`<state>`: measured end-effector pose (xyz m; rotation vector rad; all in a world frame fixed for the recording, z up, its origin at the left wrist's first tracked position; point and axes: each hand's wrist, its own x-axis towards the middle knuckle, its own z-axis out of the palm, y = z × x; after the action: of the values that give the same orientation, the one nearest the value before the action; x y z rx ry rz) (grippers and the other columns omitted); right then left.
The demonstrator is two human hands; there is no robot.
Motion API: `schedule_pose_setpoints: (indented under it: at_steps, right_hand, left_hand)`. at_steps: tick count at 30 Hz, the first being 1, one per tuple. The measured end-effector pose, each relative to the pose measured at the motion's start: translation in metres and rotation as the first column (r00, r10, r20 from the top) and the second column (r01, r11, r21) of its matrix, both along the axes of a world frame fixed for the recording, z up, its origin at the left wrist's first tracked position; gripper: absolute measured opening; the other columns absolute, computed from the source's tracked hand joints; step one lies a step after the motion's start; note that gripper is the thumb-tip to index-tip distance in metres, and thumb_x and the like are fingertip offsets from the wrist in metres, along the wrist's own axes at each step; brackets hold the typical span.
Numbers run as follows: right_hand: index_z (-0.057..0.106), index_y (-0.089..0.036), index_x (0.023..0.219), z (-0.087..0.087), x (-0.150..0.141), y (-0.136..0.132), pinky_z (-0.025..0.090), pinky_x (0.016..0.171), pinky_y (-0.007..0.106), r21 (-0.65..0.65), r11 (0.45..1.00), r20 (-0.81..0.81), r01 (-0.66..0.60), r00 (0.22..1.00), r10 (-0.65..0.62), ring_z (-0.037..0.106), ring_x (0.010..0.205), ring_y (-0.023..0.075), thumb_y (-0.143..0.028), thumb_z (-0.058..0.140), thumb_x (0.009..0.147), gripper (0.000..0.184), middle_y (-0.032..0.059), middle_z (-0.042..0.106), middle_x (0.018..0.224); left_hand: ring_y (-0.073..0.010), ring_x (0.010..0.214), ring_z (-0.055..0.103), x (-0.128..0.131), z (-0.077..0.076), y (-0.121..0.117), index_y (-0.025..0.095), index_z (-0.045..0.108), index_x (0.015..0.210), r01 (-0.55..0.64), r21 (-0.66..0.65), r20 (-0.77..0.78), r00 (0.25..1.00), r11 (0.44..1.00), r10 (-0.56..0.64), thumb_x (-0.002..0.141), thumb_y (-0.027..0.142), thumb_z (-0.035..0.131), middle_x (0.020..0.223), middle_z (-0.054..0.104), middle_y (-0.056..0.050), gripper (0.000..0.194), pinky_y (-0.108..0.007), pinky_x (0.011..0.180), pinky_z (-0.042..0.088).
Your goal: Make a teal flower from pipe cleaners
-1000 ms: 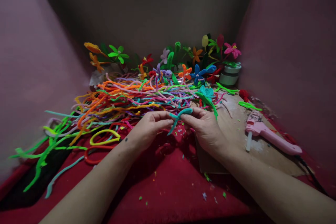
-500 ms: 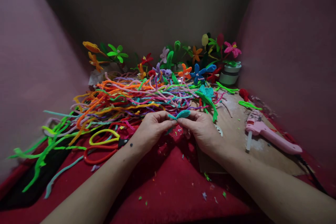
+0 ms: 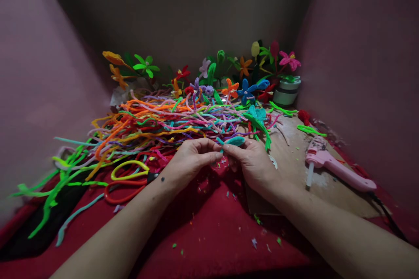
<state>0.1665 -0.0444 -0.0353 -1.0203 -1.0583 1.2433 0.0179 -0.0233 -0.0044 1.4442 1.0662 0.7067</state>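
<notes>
Both hands meet at the middle of the view over a red cloth. My left hand (image 3: 191,159) and my right hand (image 3: 252,160) pinch a short teal pipe cleaner piece (image 3: 233,141) between thumbs and fingertips. Its looped end pokes out above my right fingers; the rest is hidden between the hands. Just beyond the hands lies a wide heap of loose pipe cleaners (image 3: 153,124) in many colours.
Finished pipe-cleaner flowers (image 3: 245,91) stand along the back wall beside a small round pot (image 3: 286,92). A pink glue gun (image 3: 334,169) lies on a cardboard sheet (image 3: 294,148) at the right. Scissors with yellow and red handles (image 3: 129,176) rest left of my left wrist. Pink walls close both sides.
The teal piece stuck out with a tail hanging down a second ago; now it is drawn in between the fingertips and only a loop shows. The hands have closed slightly together.
</notes>
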Motion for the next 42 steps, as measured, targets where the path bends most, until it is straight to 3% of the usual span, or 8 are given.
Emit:
schedule_pose_setpoints:
  at_steps: [6,14,19,25,31,35,42]
  right_hand:
    - [0.049,-0.017,0.056,0.002,0.001,0.004,0.027,0.035,0.021,-0.104,0.992,-0.049,0.065,0.996,-0.071,0.037,0.035,0.0067,-0.029,0.062,0.068,0.021,-0.0057,0.044,0.043]
    - [0.052,-0.016,0.057,0.001,0.004,0.008,0.029,0.034,0.020,-0.087,0.989,-0.058,0.118,0.991,-0.124,0.039,0.035,0.0060,-0.027,0.064,0.066,0.019,-0.0055,0.047,0.044]
    - [0.053,-0.017,0.060,-0.001,0.004,0.009,0.032,0.034,0.020,-0.098,0.992,-0.115,0.080,0.989,-0.091,0.041,0.036,0.0074,-0.029,0.065,0.066,0.018,-0.0048,0.049,0.046]
    - [0.058,-0.015,0.064,-0.005,0.001,0.008,0.032,0.034,0.022,-0.046,0.989,-0.131,-0.142,0.982,0.135,0.042,0.036,0.0083,-0.029,0.065,0.068,0.016,-0.0034,0.050,0.046]
    - [0.056,-0.015,0.061,-0.007,-0.001,0.008,0.029,0.032,0.021,-0.040,0.996,-0.148,-0.075,0.987,0.068,0.038,0.034,0.0074,-0.028,0.065,0.068,0.017,-0.0038,0.049,0.045]
    - [0.054,-0.017,0.061,-0.007,-0.001,0.007,0.028,0.032,0.022,-0.029,0.997,-0.148,-0.076,0.986,0.071,0.037,0.034,0.0075,-0.029,0.065,0.068,0.018,-0.0047,0.046,0.044]
    - [0.054,-0.016,0.055,0.005,-0.001,-0.002,0.029,0.038,0.022,0.017,0.998,-0.055,-0.059,0.997,0.060,0.039,0.039,0.0067,-0.026,0.063,0.069,0.019,-0.0038,0.047,0.047]
  left_hand:
    - [-0.0066,0.052,0.045,-0.003,-0.003,0.006,0.012,0.061,0.073,-0.003,0.025,-0.031,1.000,1.000,0.003,0.067,0.028,0.067,0.059,0.055,0.002,0.019,-0.021,0.052,0.033]
    - [-0.0073,0.050,0.045,-0.003,-0.002,0.006,0.012,0.057,0.062,0.027,0.002,-0.039,0.999,1.000,-0.026,0.072,0.029,0.062,0.053,0.052,0.002,0.020,-0.021,0.053,0.033]
    - [-0.0072,0.048,0.043,-0.005,-0.008,0.008,0.013,0.055,0.061,0.029,-0.047,0.028,0.999,0.998,-0.027,0.072,0.031,0.061,0.051,0.050,0.003,0.022,-0.021,0.051,0.032]
    - [-0.0074,0.049,0.047,-0.004,-0.007,0.006,0.012,0.058,0.063,0.053,-0.095,0.088,0.995,0.994,-0.045,0.073,0.030,0.061,0.055,0.055,0.001,0.021,-0.021,0.052,0.035]
    - [-0.0070,0.051,0.049,-0.005,-0.007,0.007,0.012,0.061,0.067,0.087,-0.069,0.113,0.991,0.994,-0.078,0.076,0.031,0.058,0.060,0.058,0.000,0.022,-0.021,0.056,0.038]
    - [-0.0073,0.053,0.049,-0.005,-0.008,0.007,0.013,0.061,0.074,0.058,-0.083,0.078,0.996,0.995,-0.052,0.071,0.027,0.065,0.058,0.055,0.002,0.014,-0.021,0.056,0.038]
    - [-0.0079,0.053,0.048,-0.003,-0.003,0.003,0.014,0.058,0.071,0.075,-0.024,0.051,0.996,0.997,-0.074,0.074,0.030,0.058,0.060,0.054,0.003,0.017,-0.022,0.057,0.038]
